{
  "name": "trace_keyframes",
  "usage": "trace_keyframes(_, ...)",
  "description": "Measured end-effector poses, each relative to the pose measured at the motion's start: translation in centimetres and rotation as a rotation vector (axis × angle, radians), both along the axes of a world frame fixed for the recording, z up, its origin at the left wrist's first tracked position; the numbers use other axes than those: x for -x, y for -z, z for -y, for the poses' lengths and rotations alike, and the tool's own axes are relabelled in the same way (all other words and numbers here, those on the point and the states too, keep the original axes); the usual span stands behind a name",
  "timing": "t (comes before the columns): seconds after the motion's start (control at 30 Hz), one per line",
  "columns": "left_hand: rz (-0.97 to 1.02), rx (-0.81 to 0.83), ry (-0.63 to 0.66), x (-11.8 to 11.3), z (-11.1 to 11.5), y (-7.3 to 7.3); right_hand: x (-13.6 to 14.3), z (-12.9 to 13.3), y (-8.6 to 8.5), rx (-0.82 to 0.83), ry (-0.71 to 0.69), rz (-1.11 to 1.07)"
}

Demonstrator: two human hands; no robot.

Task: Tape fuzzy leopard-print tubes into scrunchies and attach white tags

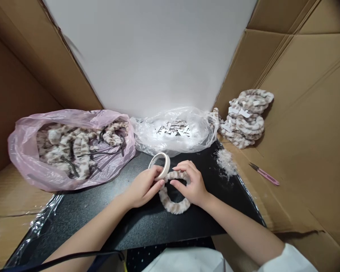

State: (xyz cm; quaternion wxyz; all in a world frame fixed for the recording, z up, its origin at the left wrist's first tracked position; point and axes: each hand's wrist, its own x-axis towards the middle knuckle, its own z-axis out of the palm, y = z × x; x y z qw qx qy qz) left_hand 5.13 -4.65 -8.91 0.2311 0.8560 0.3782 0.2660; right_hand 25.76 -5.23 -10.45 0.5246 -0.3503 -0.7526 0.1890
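Observation:
My left hand (pixel 146 185) has its fingers closed on a roll of white tape (pixel 166 166), held tilted above the black tabletop. A fluffy white-and-beige ring (pixel 174 207) lies just below and right of the roll. My right hand (pixel 194 183) grips the ring's upper right side, thumb inside the loop and fingers over the top. Both hands almost meet at the ring's upper left, where my left thumb tip comes close to it. Fingers hide part of the ring there, so any tape on it cannot be made out.
A pink plastic bag (pixel 25 162) at left holds fluffy pieces with dark strips. A clear bag (pixel 147 139) in the middle holds small white-and-dark tags. Stacked fluffy rings (pixel 249 121), a clump of clear scraps (pixel 226 162) and pink thread snips (pixel 265 174) sit at right. Cardboard walls (pixel 308 94) enclose the sides.

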Motion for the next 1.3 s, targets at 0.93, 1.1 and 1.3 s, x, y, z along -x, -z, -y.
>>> trace_keyframes(0.93,-0.078,-0.414,0.139,1.4,-1.3,-1.0,-2.0,-0.1,-2.6,0.685,-0.546,-0.201)
trace_keyframes(1.1,-0.094,-0.437,0.067,2.2,-1.8,-1.2,-1.7,0.7,-3.3,0.662,-0.729,-0.21)
trace_keyframes(1.3,-0.243,-0.452,-0.135,2.9,-2.2,-1.7,-2.0,1.8,-4.7,0.683,-0.894,-0.18)
